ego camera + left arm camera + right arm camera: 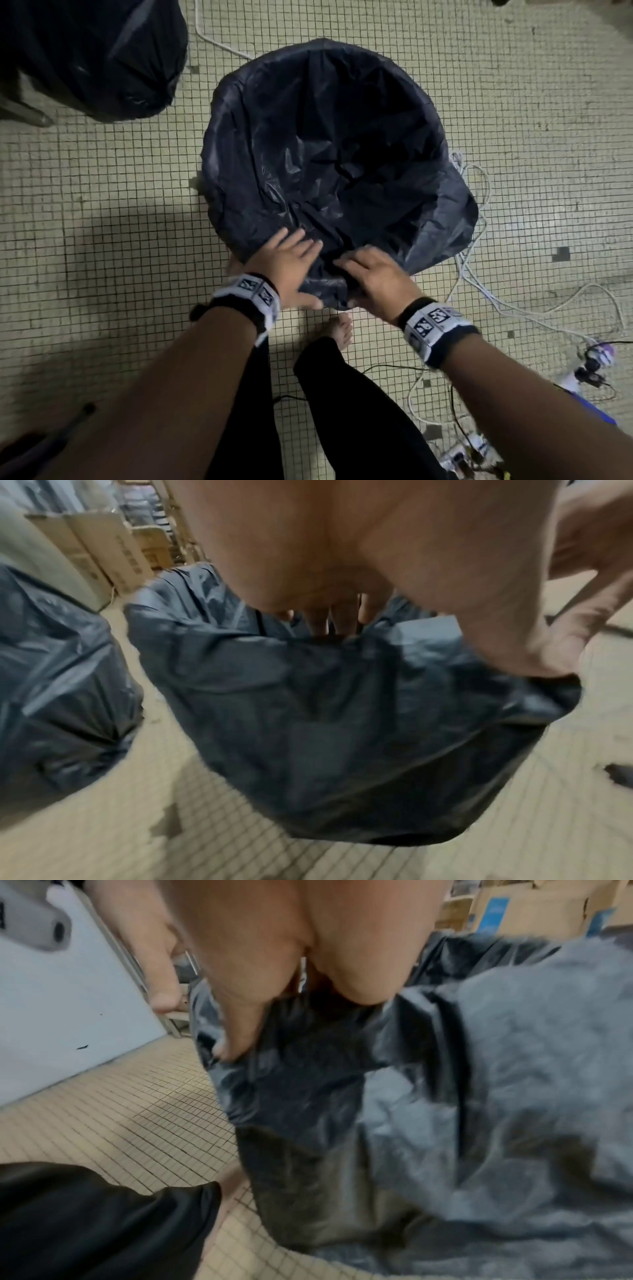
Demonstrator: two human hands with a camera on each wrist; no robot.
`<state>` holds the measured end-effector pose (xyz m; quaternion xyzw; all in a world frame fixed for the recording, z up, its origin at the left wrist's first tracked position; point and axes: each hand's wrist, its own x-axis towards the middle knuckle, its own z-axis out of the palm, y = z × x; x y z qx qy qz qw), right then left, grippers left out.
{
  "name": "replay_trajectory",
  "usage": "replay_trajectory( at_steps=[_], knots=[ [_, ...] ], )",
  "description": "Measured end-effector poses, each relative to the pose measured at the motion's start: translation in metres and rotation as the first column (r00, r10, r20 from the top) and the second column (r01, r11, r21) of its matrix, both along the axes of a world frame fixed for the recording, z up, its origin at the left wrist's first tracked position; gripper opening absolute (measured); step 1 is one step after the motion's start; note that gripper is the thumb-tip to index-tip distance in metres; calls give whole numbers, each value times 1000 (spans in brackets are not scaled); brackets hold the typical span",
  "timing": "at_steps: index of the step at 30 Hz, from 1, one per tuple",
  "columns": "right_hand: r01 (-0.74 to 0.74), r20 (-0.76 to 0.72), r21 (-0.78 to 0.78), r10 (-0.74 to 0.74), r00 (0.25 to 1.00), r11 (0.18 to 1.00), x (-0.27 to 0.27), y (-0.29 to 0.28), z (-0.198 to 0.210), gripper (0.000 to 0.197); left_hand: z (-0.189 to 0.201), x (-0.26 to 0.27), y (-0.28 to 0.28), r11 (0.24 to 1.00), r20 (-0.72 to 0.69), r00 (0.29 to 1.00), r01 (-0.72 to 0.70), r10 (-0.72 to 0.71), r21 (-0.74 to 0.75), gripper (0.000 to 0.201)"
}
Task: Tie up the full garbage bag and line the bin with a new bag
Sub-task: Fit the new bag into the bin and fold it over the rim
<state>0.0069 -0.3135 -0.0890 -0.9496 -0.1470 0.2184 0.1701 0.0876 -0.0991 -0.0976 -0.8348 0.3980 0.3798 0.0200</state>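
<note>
Both hands grip the new bag's near rim.

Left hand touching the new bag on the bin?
Touching. Head view: left hand lies on the new bag at the near rim, thumb under its folded edge.

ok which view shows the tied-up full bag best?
Left wrist: the full bag fills its left side, sharp enough to show the gathered plastic. Head catches only part of it, dark, in the top-left corner. Right wrist doesn't show it, only the new bag.
</note>
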Motion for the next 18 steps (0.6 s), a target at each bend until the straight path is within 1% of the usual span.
replay_trajectory(
  at_steps=[1,2,4,5,7,9,12,15,17,18],
  knots=[
    [-69,37,-67,71,997,995,4,-16,4,70,-2,-10,-9,998,-38,998,-55,55,0,101],
    [-100,45,-143,108,993,985,8,-33,6,68,-5,-20,-16,995,-54,993,-103,103,2,86],
    [-100,13,-267,107,994,958,16,-64,10,63,-12,-33,-20,988,-22,988,-155,155,-25,60],
    [-106,2,-321,113,994,941,19,-77,9,57,-16,-35,-18,986,0,987,-158,158,-46,53],
    [-160,14,-385,180,984,909,24,-95,5,43,-22,-34,-11,990,12,991,-130,131,-58,47],
    [-220,69,-376,264,962,900,29,-98,0,34,-27,-28,0,994,16,995,-101,102,-50,46],
    [-272,132,-329,330,935,904,30,-82,-6,28,-28,-13,25,999,99,995,-21,25,-44,46],
    [-262,179,-285,319,931,922,21,-58,-12,27,-18,8,51,996,114,992,62,-54,-69,45],
    [-215,185,-271,270,945,938,12,-39,-15,27,-11,24,62,994,103,988,113,-112,-8,46],
    [-192,183,-263,245,952,946,7,-28,-16,28,-9,32,66,993,81,990,117,-118,23,44]
  ],
)
